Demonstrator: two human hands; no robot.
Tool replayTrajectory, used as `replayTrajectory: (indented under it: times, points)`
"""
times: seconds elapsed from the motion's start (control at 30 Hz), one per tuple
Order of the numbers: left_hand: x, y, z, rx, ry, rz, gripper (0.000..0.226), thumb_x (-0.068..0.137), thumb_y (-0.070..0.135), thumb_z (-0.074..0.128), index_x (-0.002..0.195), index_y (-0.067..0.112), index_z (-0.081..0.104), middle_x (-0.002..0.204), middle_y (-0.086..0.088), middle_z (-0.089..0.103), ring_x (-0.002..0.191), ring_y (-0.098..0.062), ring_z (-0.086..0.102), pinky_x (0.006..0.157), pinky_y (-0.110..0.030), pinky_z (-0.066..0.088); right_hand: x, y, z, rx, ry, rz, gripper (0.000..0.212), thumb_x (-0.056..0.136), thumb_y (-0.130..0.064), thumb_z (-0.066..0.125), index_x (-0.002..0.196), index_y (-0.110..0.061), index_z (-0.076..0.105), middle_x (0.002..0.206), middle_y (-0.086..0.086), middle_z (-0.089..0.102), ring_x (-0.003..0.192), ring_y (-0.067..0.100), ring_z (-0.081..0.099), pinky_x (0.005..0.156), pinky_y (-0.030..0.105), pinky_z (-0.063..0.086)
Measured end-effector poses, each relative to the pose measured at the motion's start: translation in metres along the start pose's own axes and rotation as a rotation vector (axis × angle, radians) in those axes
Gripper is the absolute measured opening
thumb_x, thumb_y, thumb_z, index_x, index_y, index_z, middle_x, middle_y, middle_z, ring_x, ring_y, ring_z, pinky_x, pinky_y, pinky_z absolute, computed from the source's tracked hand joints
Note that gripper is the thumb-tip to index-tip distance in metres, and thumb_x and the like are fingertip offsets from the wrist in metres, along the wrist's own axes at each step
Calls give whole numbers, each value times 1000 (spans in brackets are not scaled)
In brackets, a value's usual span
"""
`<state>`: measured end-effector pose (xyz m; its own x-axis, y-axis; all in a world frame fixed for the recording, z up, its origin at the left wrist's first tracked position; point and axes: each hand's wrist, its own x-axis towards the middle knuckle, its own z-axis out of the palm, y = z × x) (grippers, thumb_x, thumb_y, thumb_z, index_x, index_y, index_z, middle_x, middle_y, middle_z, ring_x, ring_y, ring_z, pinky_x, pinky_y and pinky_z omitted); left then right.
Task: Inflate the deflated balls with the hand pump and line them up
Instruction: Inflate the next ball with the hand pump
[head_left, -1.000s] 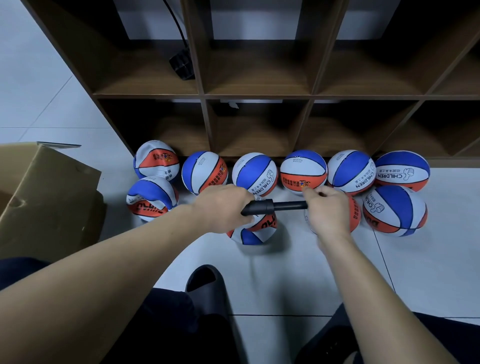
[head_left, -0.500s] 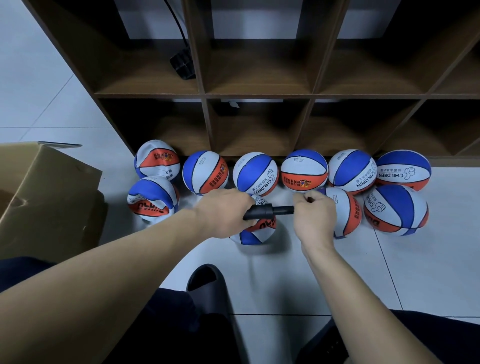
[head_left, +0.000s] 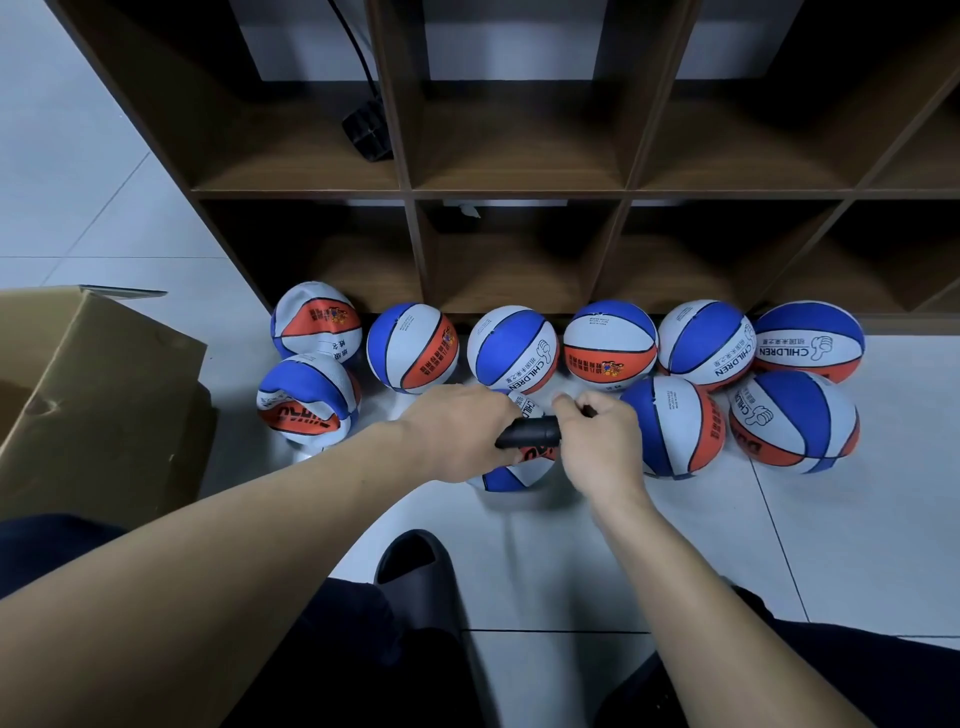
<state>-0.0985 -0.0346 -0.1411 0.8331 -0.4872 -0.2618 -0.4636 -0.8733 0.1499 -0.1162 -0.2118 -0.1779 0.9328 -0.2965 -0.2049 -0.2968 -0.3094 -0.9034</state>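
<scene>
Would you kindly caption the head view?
Both hands work a pump over a ball before a shelf.

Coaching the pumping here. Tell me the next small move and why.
Probably draw the handle back out with the right hand for another stroke. That hand sits close against the pump, so the stroke looks pushed in, the left hand holds the barrel, and the ball under it looks smaller than its neighbours.

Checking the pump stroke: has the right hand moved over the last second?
Yes. The right hand has slid left along the pump toward the left hand, uncovering the ball it was in front of.
</scene>
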Motion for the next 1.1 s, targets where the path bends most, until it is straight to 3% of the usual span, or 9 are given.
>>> replayTrajectory:
  times: [0.13,0.23,0.33,0.5,0.6,0.73,0.9,1.03,1.1]
  points:
    - [0,-12,-5,-10,-7,-52,24,98,48,66,88,27,61,73,6,58,68,-13,55,60,-31,43,19,3,-29,19,28,53,39,98,-27,69,66,-10,54,51,-7,41,50,15,34,53,29,33]
    - [-2,-25,-12,20,13,-92,22,99,45,66,87,28,59,73,6,58,67,-12,52,56,-29,34,35,7,-53,115,116,115,42,98,-30,74,73,-3,54,61,3,41,58,20,32,52,29,30]
    - [0,-24,-12,45,57,-103,18,100,43,64,89,29,59,74,7,58,65,-11,51,55,-30,33,38,11,-55,144,165,118,43,97,-27,74,65,-12,48,60,2,37,57,19,29,51,28,28]
    - [-1,-14,-2,61,22,-54,24,100,47,62,88,27,60,74,6,56,69,-16,56,60,-33,47,23,15,-30,105,150,96,43,95,-21,66,63,-12,39,57,1,33,62,23,28,58,34,29]
    - [-2,-10,0,60,6,-32,26,100,49,61,88,26,59,74,6,55,70,-18,57,66,-38,55,13,13,-17,80,113,75,39,96,-19,64,64,-12,42,54,-3,34,57,20,30,58,32,31]
    - [-1,-5,1,70,12,-30,29,100,51,62,87,25,58,73,6,55,69,-19,58,65,-37,54,1,5,-5,58,99,32,40,97,-18,64,64,-12,42,54,-5,37,50,13,31,48,27,33]
    - [0,4,4,33,0,-10,32,100,55,62,89,26,59,72,7,55,71,-20,59,59,-33,43,-6,5,7,38,84,11,37,98,-21,66,68,-7,49,59,3,47,58,19,45,57,40,52]
    - [0,4,5,17,-17,-2,32,100,54,63,88,26,56,71,7,53,68,-18,56,57,-32,37,-5,6,7,17,63,-2,39,100,-19,67,66,-10,50,58,0,47,52,12,41,51,23,42]
    - [1,3,4,-2,-25,-6,30,100,53,64,90,26,57,71,8,53,69,-17,56,56,-32,36,-1,6,4,7,39,-12,40,100,-21,67,66,-10,50,57,-1,46,51,11,39,50,22,40]
